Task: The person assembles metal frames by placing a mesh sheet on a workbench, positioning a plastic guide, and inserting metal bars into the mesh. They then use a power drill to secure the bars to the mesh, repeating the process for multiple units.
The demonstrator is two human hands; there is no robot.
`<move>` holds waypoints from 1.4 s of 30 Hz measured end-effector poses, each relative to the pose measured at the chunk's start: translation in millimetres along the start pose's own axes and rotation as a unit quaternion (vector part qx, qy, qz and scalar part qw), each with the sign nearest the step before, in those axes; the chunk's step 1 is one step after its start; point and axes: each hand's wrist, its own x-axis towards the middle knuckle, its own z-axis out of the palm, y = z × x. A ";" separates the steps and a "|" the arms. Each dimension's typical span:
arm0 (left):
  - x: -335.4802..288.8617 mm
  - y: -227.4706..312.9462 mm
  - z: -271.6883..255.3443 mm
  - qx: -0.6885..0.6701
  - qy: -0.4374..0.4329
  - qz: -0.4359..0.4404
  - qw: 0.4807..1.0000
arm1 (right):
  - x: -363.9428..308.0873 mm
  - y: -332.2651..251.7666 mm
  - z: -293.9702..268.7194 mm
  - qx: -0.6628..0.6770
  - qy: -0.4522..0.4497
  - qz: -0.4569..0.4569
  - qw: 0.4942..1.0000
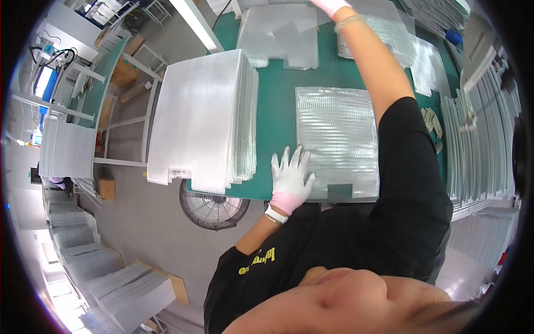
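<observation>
My left hand (292,177), in a white glove with a pink cuff, lies flat with its fingers spread. It rests at the left edge of a translucent, bubble-textured plastic sheet (337,139), which has a notch in its near edge. My right arm stretches far across the table; only the pink cuff and part of my right hand (330,5) show at the upper edge, and its fingers are out of view. To the left stands a thick stack of similar whitish sheets (200,111), overhanging the table's left and near edges.
The green table (275,111) also carries more clear sheets (278,33) at the far side and others (384,42) at the far right. Many sheets stand in a rack (478,145) on the right. A floor fan (214,211) sits below the table's near left corner.
</observation>
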 end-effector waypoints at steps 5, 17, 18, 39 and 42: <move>1.1 -1.9 5.2 -0.052 0.043 -0.004 0.998 | -68.4 -38.2 -88.8 0.260 0.018 0.000 0.965; -13.9 -25.0 -23.4 -0.500 0.085 0.022 0.862 | -424.3 -69.2 -175.9 0.349 0.095 0.292 0.885; -23.3 -24.5 -8.1 -0.711 0.087 -0.007 0.698 | -437.3 -65.9 -173.4 0.350 0.084 0.295 0.885; 12.1 20.6 0.5 -0.058 0.014 -0.148 0.987 | -434.9 -70.6 -145.0 -0.178 -0.156 0.242 0.941; 11.1 17.0 4.7 -0.044 0.021 -0.144 0.988 | -432.2 -70.7 -146.6 -0.191 -0.163 0.239 0.938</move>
